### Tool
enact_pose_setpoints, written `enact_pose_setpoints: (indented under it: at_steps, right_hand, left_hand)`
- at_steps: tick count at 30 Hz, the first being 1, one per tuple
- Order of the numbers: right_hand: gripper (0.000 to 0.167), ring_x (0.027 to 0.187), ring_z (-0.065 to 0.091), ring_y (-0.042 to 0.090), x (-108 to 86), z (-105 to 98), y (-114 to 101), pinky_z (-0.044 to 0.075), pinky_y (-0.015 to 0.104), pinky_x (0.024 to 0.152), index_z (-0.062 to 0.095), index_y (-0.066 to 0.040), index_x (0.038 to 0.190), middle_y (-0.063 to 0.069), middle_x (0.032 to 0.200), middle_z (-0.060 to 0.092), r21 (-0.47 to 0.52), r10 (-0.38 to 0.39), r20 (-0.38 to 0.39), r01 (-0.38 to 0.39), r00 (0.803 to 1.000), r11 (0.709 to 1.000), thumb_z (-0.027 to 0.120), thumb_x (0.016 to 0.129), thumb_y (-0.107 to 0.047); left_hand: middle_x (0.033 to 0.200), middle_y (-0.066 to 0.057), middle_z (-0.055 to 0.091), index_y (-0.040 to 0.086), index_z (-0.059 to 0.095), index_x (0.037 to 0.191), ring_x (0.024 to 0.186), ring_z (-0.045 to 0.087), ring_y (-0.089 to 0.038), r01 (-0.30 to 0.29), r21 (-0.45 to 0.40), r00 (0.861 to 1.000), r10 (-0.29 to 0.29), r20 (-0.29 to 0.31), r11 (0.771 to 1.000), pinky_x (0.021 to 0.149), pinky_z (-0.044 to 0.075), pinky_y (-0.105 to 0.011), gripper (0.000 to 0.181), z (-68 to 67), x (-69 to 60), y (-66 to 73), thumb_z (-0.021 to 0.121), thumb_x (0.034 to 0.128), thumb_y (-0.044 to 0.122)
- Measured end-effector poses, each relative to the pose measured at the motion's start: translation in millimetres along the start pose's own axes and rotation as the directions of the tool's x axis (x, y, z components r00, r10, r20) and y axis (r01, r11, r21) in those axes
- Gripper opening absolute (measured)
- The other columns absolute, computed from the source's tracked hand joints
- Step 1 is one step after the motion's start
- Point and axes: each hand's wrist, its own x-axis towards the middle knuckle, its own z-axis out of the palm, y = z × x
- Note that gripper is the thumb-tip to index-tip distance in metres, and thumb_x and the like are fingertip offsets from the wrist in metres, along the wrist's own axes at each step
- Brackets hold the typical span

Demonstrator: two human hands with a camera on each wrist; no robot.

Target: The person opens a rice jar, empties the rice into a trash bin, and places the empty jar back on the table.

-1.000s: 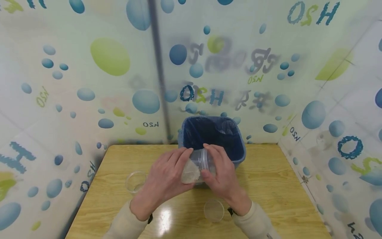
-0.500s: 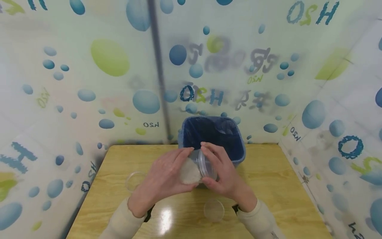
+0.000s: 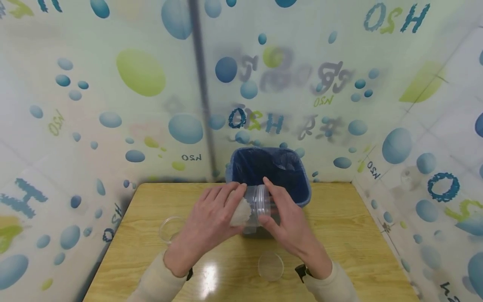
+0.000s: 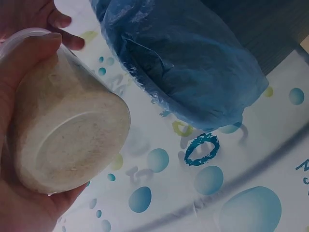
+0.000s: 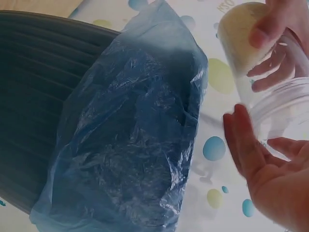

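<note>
My left hand (image 3: 213, 218) grips a clear plastic jar (image 4: 72, 116) partly filled with a pale, fine-looking substance (image 3: 240, 213). The jar lies tilted nearly on its side, base toward the left hand, above the table in front of the bin. My right hand (image 3: 286, 224) reaches round its ridged clear end (image 3: 261, 199), fingers on one side and thumb on the other. In the right wrist view, clear plastic (image 5: 282, 121) continues past the ridges between the right fingers; whether it is a separate piece, I cannot tell.
Behind the hands stands a blue bin (image 3: 305, 193) with a thin plastic liner (image 5: 130, 125), against the patterned wall. On the wooden table (image 3: 351, 243) lie two round clear pieces, one (image 3: 171, 229) by the left forearm and another (image 3: 270, 266) between the wrists.
The jar was turned and tilted between the frames and now lies more level. My right hand has shifted slightly right, with its fingers spread wider round the ridged end.
</note>
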Motion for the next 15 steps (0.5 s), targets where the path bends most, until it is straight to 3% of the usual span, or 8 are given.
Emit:
enact_pose_setpoints:
  at_steps: [3, 6, 10, 15]
  right_hand:
    - [0.075, 0.114, 0.065, 0.025, -0.2, -3, -2, 0.062, 0.036, 0.081, 0.033, -0.021, 0.163, 0.010, 0.145, 0.053, 0.046, 0.035, 0.030, -0.037, 0.999, 0.998, 0.048, 0.103, -0.063]
    - [0.074, 0.121, 0.061, 0.025, 0.0, -6, -1, 0.061, 0.041, 0.087, 0.033, -0.020, 0.163, 0.009, 0.151, 0.048, 0.108, 0.012, 0.060, -0.018, 0.998, 0.994, 0.055, 0.103, -0.056]
    - [0.074, 0.132, 0.052, 0.026, 0.8, -11, 3, 0.057, 0.045, 0.096, 0.033, -0.016, 0.162, 0.009, 0.159, 0.040, 0.168, -0.073, 0.095, 0.057, 0.993, 0.984, 0.061, 0.102, -0.050]
    - [0.077, 0.145, 0.039, 0.028, 1.1, -16, 9, 0.046, 0.040, 0.110, 0.032, -0.008, 0.161, 0.012, 0.164, 0.033, 0.200, -0.188, 0.132, 0.160, 0.973, 0.967, 0.063, 0.102, -0.046]
  left_hand:
    - [0.130, -0.012, 0.063, 0.007, 0.055, 0.141, 0.114, 0.063, -0.031, -0.002, 0.009, 1.000, 0.002, 0.008, 1.000, 0.097, 0.054, -0.046, 0.106, 0.7, -0.2, -0.7, 0.102, 0.0542, 0.045]
    - [0.130, -0.012, 0.063, 0.007, 0.055, 0.141, 0.114, 0.063, -0.031, -0.010, 0.018, 1.000, 0.010, 0.008, 1.000, 0.098, 0.054, -0.045, 0.106, 1.3, 0.1, -1.3, 0.102, 0.0540, 0.047]
    - [0.130, -0.011, 0.064, 0.007, 0.057, 0.140, 0.114, 0.063, -0.030, -0.023, 0.022, 1.000, 0.023, -0.002, 0.999, 0.099, 0.053, -0.045, 0.103, 1.5, 1.1, -2.3, 0.100, 0.0555, 0.048]
    - [0.131, -0.012, 0.063, 0.008, 0.057, 0.140, 0.115, 0.062, -0.032, -0.026, 0.005, 0.999, 0.026, 0.022, 1.000, 0.099, 0.053, -0.046, 0.100, 0.8, 1.4, -3.5, 0.100, 0.0580, 0.047]
